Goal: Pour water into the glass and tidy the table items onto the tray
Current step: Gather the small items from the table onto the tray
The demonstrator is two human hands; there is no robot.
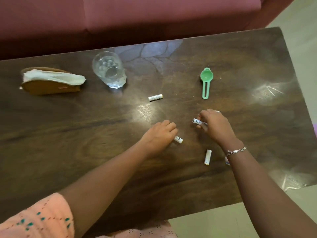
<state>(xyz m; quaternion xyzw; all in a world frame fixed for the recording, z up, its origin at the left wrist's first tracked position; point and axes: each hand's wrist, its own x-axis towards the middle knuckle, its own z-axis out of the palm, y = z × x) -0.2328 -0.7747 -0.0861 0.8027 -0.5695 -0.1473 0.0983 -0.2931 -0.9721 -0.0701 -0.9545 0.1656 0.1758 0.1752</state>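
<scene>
Several small white batteries are on the dark wooden table [68, 127]. My right hand [215, 125] grips one battery [197, 121] just above the tabletop. Fingers of my left hand [158, 136] are closed over another battery [178, 139], which rests on the wood with its end sticking out. A third battery [155, 97] lies farther back in the middle, and one more battery [207, 157] lies near my right wrist. A clear glass [109, 69] holding water stands at the back left. No tray is in view.
A brown napkin holder [49, 86] with white napkins sits at the far left. A green plastic scoop [206, 81] lies at the back right. A maroon sofa [137, 18] runs behind the table. The table's right edge meets pale floor.
</scene>
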